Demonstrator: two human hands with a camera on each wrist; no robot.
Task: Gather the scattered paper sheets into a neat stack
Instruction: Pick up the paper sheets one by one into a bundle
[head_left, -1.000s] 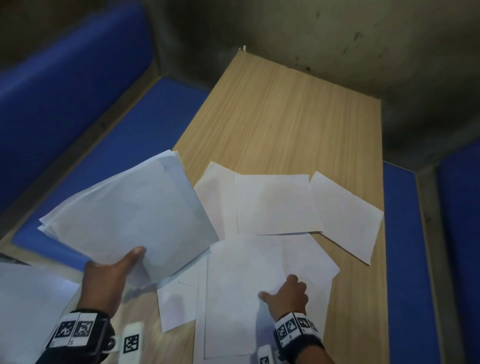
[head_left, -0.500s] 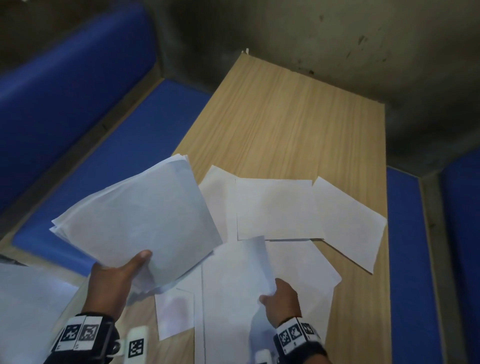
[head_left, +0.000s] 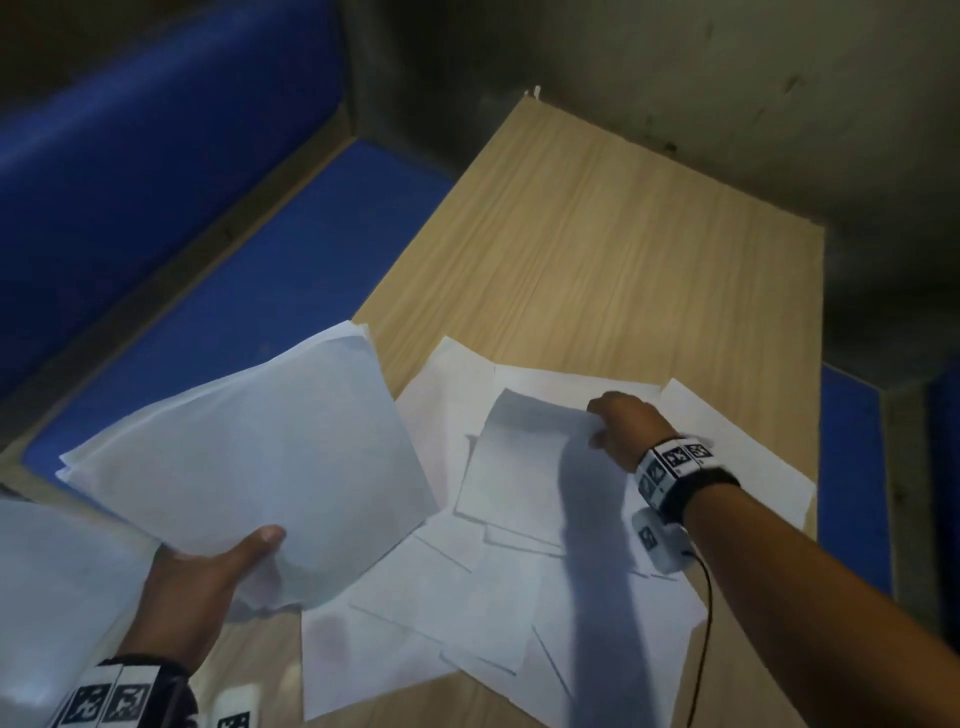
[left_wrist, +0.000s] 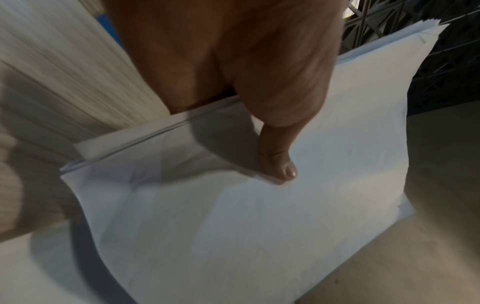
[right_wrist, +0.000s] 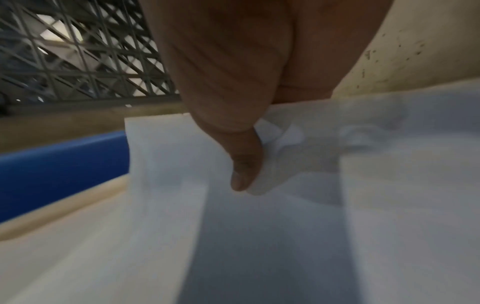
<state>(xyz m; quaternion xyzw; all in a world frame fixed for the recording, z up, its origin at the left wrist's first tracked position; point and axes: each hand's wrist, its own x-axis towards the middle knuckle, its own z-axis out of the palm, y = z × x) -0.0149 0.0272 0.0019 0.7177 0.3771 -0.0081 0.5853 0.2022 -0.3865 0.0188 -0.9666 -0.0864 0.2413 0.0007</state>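
From the head view, the left hand (head_left: 208, 577) grips a blank stack (head_left: 249, 457) beside the desk (head_left: 623, 249); the right hand (head_left: 623, 431) pinches one loose sheet (head_left: 524, 467) (wristband markers unreadable). Left wrist: thumb (left_wrist: 280, 164) presses paper. Right wrist: blurred pinch.

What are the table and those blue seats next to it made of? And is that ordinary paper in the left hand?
The table looks like wood-grain laminate or veneer: pale straight grain, matte, with a seam. The blue seats seem to be padded vinyl or fabric, smooth with a faint sheen; which, I cannot tell. The stack in the left hand looks like plain thin white paper: it bends and creases at the grip.
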